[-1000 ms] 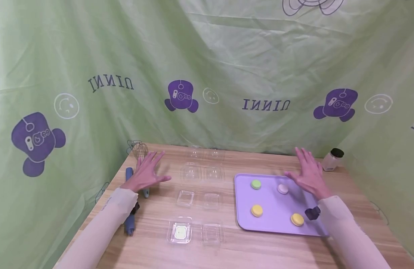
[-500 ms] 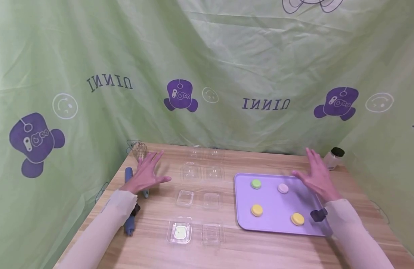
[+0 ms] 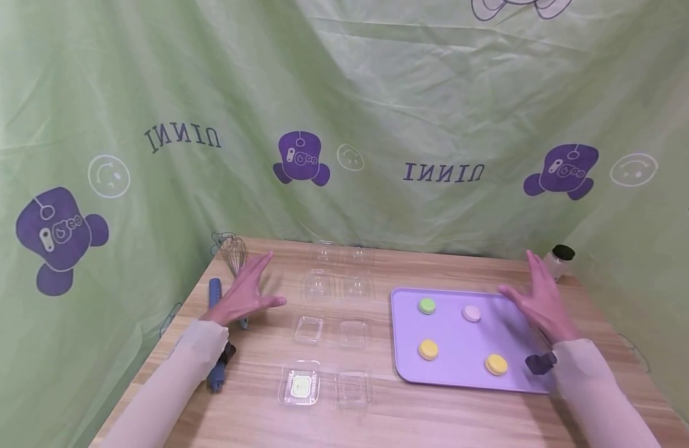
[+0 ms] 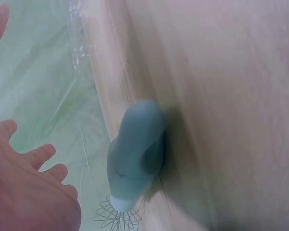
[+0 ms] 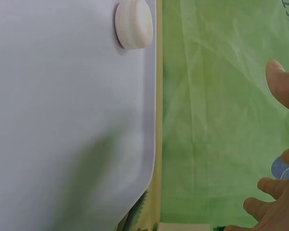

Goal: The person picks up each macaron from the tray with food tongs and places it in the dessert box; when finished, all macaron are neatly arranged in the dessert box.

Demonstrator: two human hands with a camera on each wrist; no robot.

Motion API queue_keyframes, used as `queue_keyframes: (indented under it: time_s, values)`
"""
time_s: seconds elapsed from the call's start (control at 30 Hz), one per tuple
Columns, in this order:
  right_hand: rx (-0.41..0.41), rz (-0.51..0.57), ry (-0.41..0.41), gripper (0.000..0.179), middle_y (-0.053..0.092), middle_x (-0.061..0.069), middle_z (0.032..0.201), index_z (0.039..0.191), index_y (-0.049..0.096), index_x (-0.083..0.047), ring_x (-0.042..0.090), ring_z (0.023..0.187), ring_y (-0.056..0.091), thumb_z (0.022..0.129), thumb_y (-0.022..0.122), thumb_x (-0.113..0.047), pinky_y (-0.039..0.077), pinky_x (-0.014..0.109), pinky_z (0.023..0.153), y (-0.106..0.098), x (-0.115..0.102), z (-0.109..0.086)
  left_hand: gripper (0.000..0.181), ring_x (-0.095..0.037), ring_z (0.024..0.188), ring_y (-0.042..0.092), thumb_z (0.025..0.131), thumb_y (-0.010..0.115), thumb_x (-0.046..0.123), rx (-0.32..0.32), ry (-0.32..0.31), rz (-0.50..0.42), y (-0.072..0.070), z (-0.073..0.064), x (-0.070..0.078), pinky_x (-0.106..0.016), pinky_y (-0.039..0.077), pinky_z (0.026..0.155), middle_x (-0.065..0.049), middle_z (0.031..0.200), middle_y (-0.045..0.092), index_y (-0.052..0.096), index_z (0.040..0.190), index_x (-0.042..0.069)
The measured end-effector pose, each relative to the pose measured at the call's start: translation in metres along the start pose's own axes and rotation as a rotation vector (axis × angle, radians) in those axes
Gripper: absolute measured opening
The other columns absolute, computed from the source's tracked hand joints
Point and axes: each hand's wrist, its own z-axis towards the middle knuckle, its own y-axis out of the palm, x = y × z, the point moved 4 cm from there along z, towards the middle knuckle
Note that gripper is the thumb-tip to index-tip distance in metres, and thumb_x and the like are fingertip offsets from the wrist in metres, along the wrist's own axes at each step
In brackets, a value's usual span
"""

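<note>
- Neither hand grips anything in the head view: left hand (image 3: 244,297) and right hand (image 3: 546,308) spread wide. The pink macaron (image 3: 471,313) sits on the tray (image 3: 456,358); I judge a low right sweep could roll it. Clear plastic pieces (image 3: 352,390) left of the tray barely show.
- Left wrist view: dropping the cropped hand carelessly could knock the whisk handle (image 4: 136,149), left of the tray.
- Right wrist view: cropped hand; I can't judge its height.
</note>
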Motion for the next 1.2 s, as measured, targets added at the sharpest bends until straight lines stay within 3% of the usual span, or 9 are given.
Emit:
queue_keyframes:
  time_s: [0.2, 0.47, 0.67, 0.83, 1.2]
  values:
    - [-0.003, 0.034, 0.034, 0.104, -0.006, 0.03, 0.167, 0.162, -0.01, -0.007, 0.059, 0.151, 0.001, 0.097, 0.062, -0.045, 0.005, 0.081, 0.115, 0.0, 0.007, -0.007, 0.12, -0.046, 0.155, 0.016, 0.075, 0.083, 0.053, -0.01, -0.009, -0.093, 0.003, -0.003, 0.002, -0.079, 0.021, 0.115, -0.019, 0.17, 0.015, 0.009, 0.164, 0.02]
    - [0.032, 0.071, 0.041, 0.105, -0.005, 0.03, 0.167, 0.162, -0.01, -0.007, 0.058, 0.151, 0.001, 0.097, 0.064, -0.043, 0.003, 0.077, 0.119, -0.002, 0.019, -0.019, 0.122, -0.046, 0.155, 0.017, 0.073, 0.088, 0.046, -0.031, -0.036, -0.186, 0.007, -0.008, 0.009, -0.076, 0.02, 0.118, -0.018, 0.171, 0.014, 0.01, 0.164, 0.017]
    - [0.05, 0.075, 0.062, 0.104, -0.001, 0.032, 0.167, 0.162, -0.01, -0.012, 0.062, 0.149, 0.006, 0.096, 0.065, -0.039, 0.008, 0.08, 0.116, -0.005, 0.028, -0.027, 0.121, -0.048, 0.153, 0.022, 0.074, 0.086, 0.046, -0.031, -0.021, -0.199, 0.01, -0.011, 0.01, -0.074, 0.022, 0.118, -0.021, 0.169, 0.018, 0.012, 0.163, 0.013]
    - [0.038, 0.058, 0.101, 0.103, -0.001, 0.036, 0.165, 0.162, -0.01, -0.007, 0.065, 0.146, 0.008, 0.097, 0.063, -0.041, 0.011, 0.082, 0.113, -0.007, 0.033, -0.032, 0.119, -0.047, 0.153, 0.022, 0.076, 0.086, 0.042, -0.032, -0.003, -0.25, 0.011, -0.014, 0.012, -0.073, 0.02, 0.12, -0.02, 0.168, 0.023, 0.011, 0.163, 0.011]
    - [0.009, 0.019, 0.188, 0.103, 0.013, 0.047, 0.156, 0.158, -0.004, 0.006, 0.069, 0.133, 0.026, 0.097, 0.062, -0.044, 0.027, 0.084, 0.099, -0.011, 0.046, -0.039, 0.116, -0.047, 0.153, 0.024, 0.078, 0.084, 0.034, -0.08, 0.028, -0.351, 0.018, -0.022, 0.022, -0.073, 0.018, 0.12, -0.022, 0.167, 0.023, 0.009, 0.163, 0.009]
